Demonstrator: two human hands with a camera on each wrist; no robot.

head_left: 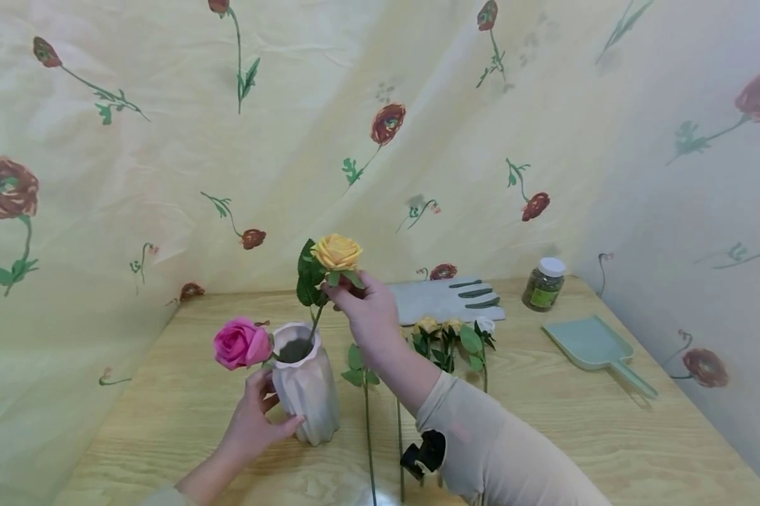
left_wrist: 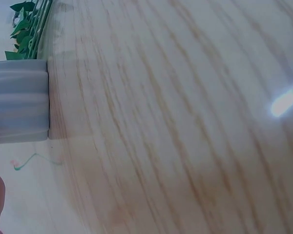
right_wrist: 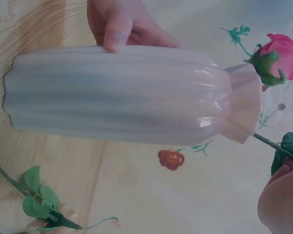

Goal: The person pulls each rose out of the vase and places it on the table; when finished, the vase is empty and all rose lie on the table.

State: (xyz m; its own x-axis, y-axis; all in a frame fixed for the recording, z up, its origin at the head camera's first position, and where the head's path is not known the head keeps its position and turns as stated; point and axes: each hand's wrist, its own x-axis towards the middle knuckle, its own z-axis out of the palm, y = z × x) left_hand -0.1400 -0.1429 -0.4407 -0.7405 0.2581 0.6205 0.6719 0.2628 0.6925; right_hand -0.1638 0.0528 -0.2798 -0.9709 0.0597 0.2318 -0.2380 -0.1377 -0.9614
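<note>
A ribbed white vase [head_left: 306, 393] stands upright on the wooden table [head_left: 183, 414], with a pink rose [head_left: 242, 342] leaning out at its left rim. My left hand [head_left: 253, 418] grips the vase's lower body; in the right wrist view its thumb [right_wrist: 116, 34] presses the vase [right_wrist: 127, 95] wall beside the pink rose [right_wrist: 282, 54]. My right hand [head_left: 361, 306] pinches the stem of a yellow rose [head_left: 337, 251] just under its bloom, and the stem's lower end enters the vase mouth. The left wrist view shows only the vase base [left_wrist: 19, 100] and the table [left_wrist: 185, 122].
Several more roses [head_left: 446, 341] with long stems lie on the table right of the vase. Behind them is a grey glove [head_left: 446, 299]. A small jar [head_left: 544, 283] and a pale green dustpan [head_left: 595, 346] sit at the back right. A flowered cloth [head_left: 164, 140] hangs behind.
</note>
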